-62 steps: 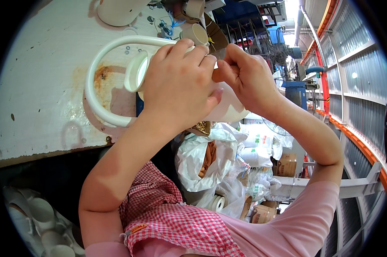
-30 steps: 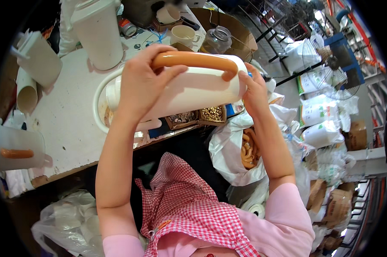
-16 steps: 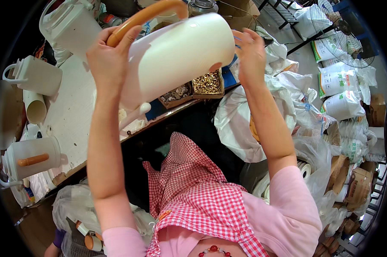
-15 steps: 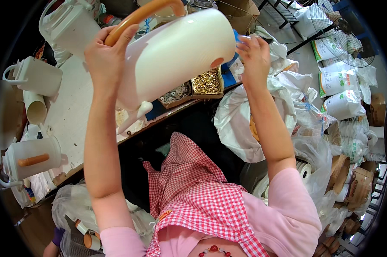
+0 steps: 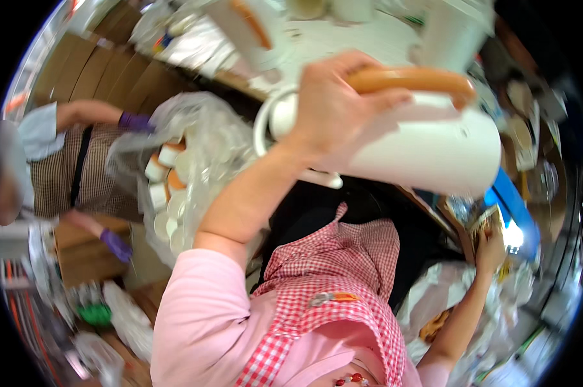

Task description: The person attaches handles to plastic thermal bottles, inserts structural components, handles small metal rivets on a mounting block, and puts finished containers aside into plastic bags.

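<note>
My left hand (image 5: pixel 336 106) is wrapped round the orange handle (image 5: pixel 414 79) of a white jug (image 5: pixel 427 149). I hold the jug lying nearly on its side in the air, its base to the right. A white loop (image 5: pixel 260 129) and a small white lever (image 5: pixel 330 179) stick out at its left end. Far to the right, my right hand (image 5: pixel 491 250) reaches into a small box of brass-coloured fittings (image 5: pixel 486 219). Its fingertips are among the fittings, too small and blurred to show whether they grip any.
More white jugs (image 5: pixel 456 32) stand on the white table (image 5: pixel 343 42). A clear bag of white, orange-edged caps (image 5: pixel 175 187) is to the left, beside a co-worker wearing purple gloves (image 5: pixel 116 245). At lower right, an open white bag (image 5: pixel 427 297) contains orange parts (image 5: pixel 436 326).
The view has swung left, bringing the co-worker into sight. My right hand has gone from beside the jug's base down to the box of fittings. My left hand still holds the jug.
</note>
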{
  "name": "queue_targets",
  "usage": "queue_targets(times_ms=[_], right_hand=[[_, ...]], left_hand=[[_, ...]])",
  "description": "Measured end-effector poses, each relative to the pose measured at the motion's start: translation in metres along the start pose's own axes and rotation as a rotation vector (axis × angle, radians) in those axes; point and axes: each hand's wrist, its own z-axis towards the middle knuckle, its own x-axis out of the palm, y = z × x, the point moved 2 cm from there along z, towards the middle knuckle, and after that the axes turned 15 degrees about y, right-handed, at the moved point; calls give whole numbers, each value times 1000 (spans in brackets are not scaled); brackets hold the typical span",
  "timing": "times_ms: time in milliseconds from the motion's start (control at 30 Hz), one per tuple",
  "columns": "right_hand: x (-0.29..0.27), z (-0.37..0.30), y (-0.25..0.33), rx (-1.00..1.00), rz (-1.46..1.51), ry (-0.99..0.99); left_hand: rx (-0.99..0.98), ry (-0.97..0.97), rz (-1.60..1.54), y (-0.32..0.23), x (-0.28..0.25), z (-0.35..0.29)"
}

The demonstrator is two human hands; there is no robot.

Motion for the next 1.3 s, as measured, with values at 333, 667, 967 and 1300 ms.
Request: queue_targets(times_ms=[333,667,967,1300], right_hand=[[-13,15,20,49,56,131],[-47,0,72,60,542,-148],[-141,48,158,-302,1115,-57],[-139,96,183,-422,969,63]], left_hand=[[-236,9,-310,40,-22,-23],[-245,-180,-178,73,-32,-37],[-194,-217,-279,79,-38,-38],[-162,-229,-270,87,-48,-36]])
